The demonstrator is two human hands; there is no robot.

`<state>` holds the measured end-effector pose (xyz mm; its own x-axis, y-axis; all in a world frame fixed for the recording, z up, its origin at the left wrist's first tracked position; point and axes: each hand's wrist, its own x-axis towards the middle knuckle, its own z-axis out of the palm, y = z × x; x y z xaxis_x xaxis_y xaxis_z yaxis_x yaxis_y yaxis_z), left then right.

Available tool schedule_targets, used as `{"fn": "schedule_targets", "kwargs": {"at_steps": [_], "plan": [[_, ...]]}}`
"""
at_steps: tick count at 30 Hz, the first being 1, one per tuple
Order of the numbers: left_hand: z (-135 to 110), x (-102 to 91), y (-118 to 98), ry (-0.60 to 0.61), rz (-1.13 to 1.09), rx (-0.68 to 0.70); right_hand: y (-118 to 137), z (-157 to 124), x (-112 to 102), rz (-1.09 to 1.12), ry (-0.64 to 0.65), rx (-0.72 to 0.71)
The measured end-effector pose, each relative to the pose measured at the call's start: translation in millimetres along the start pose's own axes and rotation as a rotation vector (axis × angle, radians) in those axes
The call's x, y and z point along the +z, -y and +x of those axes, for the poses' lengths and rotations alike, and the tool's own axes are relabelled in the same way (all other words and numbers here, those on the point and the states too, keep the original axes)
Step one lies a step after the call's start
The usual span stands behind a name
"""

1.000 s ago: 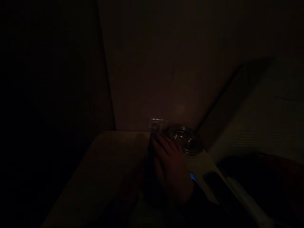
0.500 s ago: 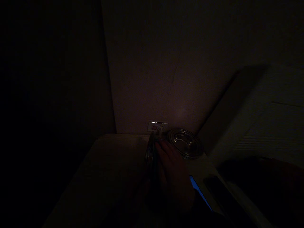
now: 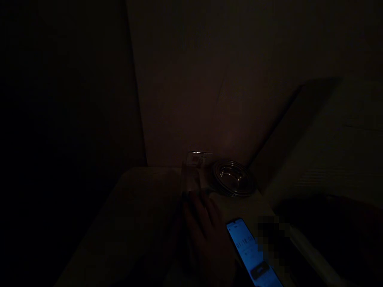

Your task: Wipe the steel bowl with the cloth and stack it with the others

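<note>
In the dim light my right hand (image 3: pixel 206 227) reaches forward with its fingers stretched out and slightly apart. Its fingertips lie at the near edge of a faintly shining, flat-looking object (image 3: pixel 190 178), whose kind I cannot make out. My left hand is lost in the dark to the left of the right one, and its fingers cannot be told. Just right of the right hand lies a phone (image 3: pixel 243 243) with a lit blue screen showing a running time. Beyond it stands a stack of round metal dishes (image 3: pixel 231 178) with shiny rims.
A wall socket with a switch (image 3: pixel 199 158) sits low on the wall (image 3: pixel 179 99) behind the table (image 3: pixel 128 191). At the right a pale slanted panel (image 3: pixel 323 139) rises. A dark long thing (image 3: pixel 287 251), partly blurred out, lies beside the phone.
My right hand has drawn back and left, and more of the phone's screen shows. The shiny object, edge-on before, now turns a broader face to view.
</note>
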<state>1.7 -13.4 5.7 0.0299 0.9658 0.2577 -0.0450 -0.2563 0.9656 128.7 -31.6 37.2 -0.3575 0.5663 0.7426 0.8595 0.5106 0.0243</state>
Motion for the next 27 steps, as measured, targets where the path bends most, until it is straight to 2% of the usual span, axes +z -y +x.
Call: {"fn": "schedule_targets", "kwargs": {"at_steps": [5, 11, 17, 23, 27], "plan": [[2, -1.7, 2, 0.031, -0.005, 0.02, 3, -17, 9, -0.045, -0.04, -0.032], [1, -2.0, 8, 0.037, 0.007, 0.024, 1, -16, 12, -0.048, -0.066, -0.02], [-10, -2.9, 18, 0.005, 0.032, 0.011, 1, -18, 12, -0.059, -0.04, -0.024], [-6, -3.1, 13, 0.009, 0.012, -0.006, 0, -26, 15, -0.063, -0.063, -0.011], [1, -2.0, 8, 0.017, -0.002, -0.02, -4, -16, 8, -0.013, -0.023, 0.0]]}}
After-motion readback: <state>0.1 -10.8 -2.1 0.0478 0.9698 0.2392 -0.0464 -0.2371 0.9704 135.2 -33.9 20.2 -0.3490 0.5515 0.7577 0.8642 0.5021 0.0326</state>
